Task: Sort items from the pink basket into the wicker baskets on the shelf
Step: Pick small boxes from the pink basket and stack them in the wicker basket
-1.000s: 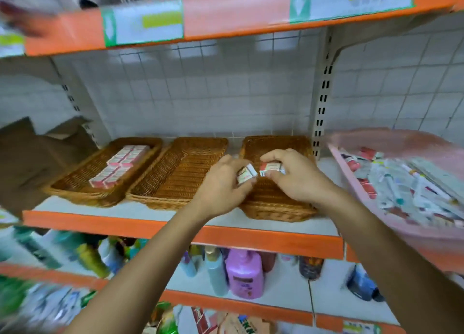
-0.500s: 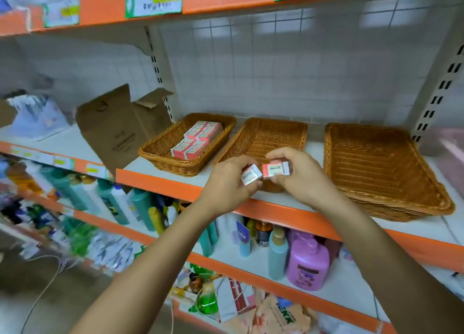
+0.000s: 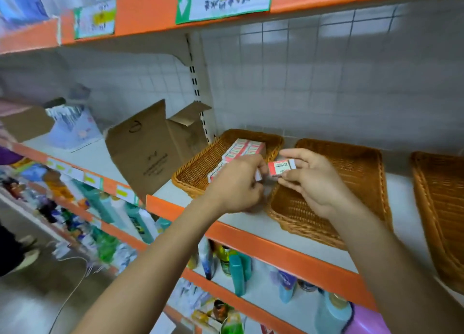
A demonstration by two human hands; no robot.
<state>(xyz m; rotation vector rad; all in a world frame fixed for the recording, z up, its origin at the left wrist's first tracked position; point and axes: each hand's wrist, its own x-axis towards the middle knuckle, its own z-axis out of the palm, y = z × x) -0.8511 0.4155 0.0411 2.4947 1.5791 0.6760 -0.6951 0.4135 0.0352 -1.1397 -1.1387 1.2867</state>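
Nothing fancy here: left hand [image 3: 236, 183] and right hand [image 3: 313, 180] are both uncovered, and the slim forearms [image 3: 160, 258] are bare as far up as you can see. Nails look trimmed short, I think, bit blurry though.

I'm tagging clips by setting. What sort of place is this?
Most likely a small shop, seen at its toiletries section: orange-edged shelving with handwritten paper labels, rows of bottles on the shelf below, and a wicker basket stocked with identical small boxes.
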